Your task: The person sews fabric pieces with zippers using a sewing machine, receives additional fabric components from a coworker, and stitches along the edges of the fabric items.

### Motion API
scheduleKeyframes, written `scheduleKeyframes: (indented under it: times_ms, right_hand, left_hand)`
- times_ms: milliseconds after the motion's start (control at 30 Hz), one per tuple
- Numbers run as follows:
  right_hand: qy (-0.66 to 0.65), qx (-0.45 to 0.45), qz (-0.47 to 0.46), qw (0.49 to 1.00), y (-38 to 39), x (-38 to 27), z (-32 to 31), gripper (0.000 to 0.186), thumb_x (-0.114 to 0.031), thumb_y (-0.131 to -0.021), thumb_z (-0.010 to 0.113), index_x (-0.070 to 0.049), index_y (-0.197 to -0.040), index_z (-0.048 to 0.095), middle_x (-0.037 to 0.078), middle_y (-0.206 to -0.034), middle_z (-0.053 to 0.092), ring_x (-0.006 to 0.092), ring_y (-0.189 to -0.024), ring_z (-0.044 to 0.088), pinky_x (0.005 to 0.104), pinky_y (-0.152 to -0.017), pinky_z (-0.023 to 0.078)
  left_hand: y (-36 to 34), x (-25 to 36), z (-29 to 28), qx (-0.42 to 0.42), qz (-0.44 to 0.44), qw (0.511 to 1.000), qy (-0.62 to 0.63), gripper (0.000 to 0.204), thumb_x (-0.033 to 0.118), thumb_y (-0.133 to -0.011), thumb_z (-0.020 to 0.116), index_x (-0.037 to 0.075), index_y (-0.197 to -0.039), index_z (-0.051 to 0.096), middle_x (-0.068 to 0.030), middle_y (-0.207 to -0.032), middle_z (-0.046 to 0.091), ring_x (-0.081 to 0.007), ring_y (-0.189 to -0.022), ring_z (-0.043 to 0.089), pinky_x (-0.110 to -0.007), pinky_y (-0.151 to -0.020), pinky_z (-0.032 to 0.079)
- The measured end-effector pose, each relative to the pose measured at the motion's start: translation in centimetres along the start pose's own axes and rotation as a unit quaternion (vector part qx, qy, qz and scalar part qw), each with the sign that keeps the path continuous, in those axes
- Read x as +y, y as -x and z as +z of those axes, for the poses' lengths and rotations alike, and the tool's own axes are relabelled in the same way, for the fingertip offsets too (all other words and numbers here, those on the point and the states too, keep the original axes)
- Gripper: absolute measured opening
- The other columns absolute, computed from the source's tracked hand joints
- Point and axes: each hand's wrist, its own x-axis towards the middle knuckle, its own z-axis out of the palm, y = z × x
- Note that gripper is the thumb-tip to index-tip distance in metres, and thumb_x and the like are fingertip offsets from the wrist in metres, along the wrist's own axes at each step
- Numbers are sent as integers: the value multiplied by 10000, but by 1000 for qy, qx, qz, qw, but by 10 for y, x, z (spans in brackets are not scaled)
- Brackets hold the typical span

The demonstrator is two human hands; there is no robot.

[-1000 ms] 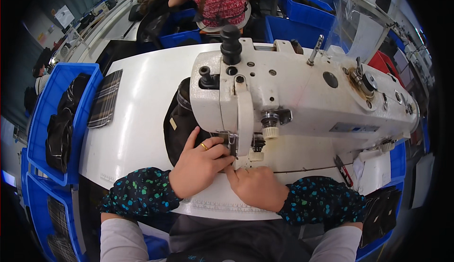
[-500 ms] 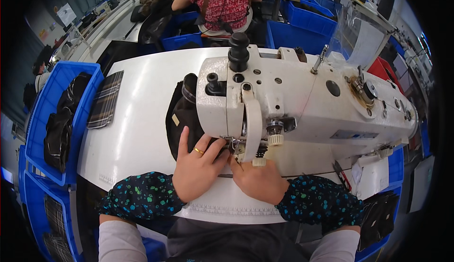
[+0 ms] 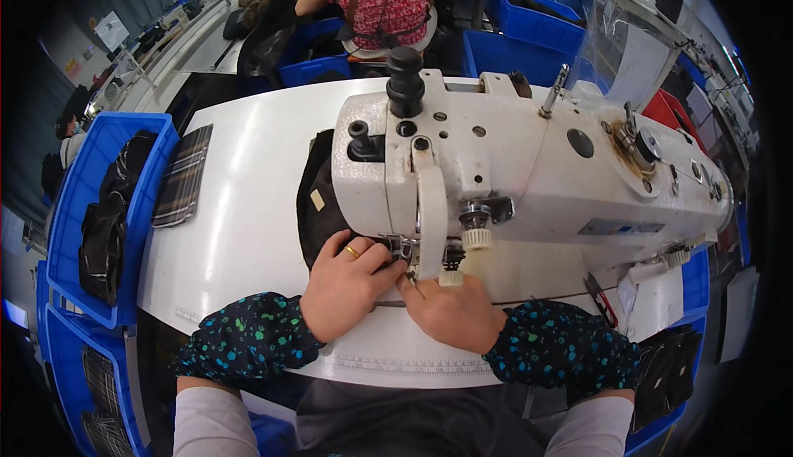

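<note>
A dark brown cloth piece with a rounded edge [image 3: 312, 238] lies on the smooth white table [image 3: 248, 176], partly under the left end of the white metal sewing machine [image 3: 520, 160]. The left hand [image 3: 345, 293], wearing 1 gold ring [image 3: 352, 251], rests bent-fingered at its near part; the right hand [image 3: 453, 312] curls just beside. I cannot tell whether the 2 hands' fingers pinch cloth.

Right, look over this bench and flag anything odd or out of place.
The white sewing machine has brownish staining around the metal dial toward its right end, odd against the otherwise pale casing. Nothing looks spilled. The dark fabric by the left hand is partly hidden, so damage there is unclear.
</note>
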Motion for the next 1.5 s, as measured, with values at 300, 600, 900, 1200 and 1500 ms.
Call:
scheduleKeyframes:
  times_ms: [300, 600, 900, 1200, 1500]
  right_hand:
    - [-10, -63, 6, 998, 2, -1, -1, 356, -113, -779, 609, 27, -1100, 676, 53, -626, 614, 193, -505, 610, 345, -452, 457]
    - [22, -57, 47, 997, -5, 4, 2, 206, -80, -786, 628, -15, -969, 694, 71, -628, 617, 226, -541, 644, 357, -460, 500]
    - [-28, 14, 52, 998, 13, 13, 45, 140, -118, -862, 648, -41, -967, 700, 77, -635, 618, 234, -540, 646, 376, -455, 503]
    - [41, -7, -12, 999, 3, 7, 3, 305, -130, -858, 623, -75, -1149, 696, 39, -648, 619, 204, -525, 621, 347, -449, 470]
    - [-88, -107, 34, 990, -6, -7, -5, 345, -112, -805, 625, -64, -1142, 681, 25, -684, 607, 187, -598, 623, 355, -487, 476]
  left_hand:
    - [-1, 2, -2, 12, 19, 1000, -20, 334, 168, -806, 610, 114, -1122, 700, -8, -1044, 582, -203, -1037, 575, -426, -979, 483]
    - [-12, 6, -2, 7, -2, 999, -54, 302, 140, -817, 604, 82, -1097, 699, 7, -1026, 593, -195, -958, 600, -308, -601, 551]
    - [-16, 10, -13, -36, -31, 999, 16, 330, 133, -792, 665, 41, -1109, 689, -51, -1088, 621, -253, -986, 635, -363, -680, 571]
    - [-6, 0, -33, -27, -45, 988, 148, 355, 81, -798, 686, 51, -1151, 688, -119, -1076, 629, -309, -968, 648, -384, -732, 565]
    - [0, 1, -25, -63, -33, 993, 93, 388, 124, -841, 651, 87, -1227, 662, -82, -803, 674, -276, -663, 675, -380, -564, 537]
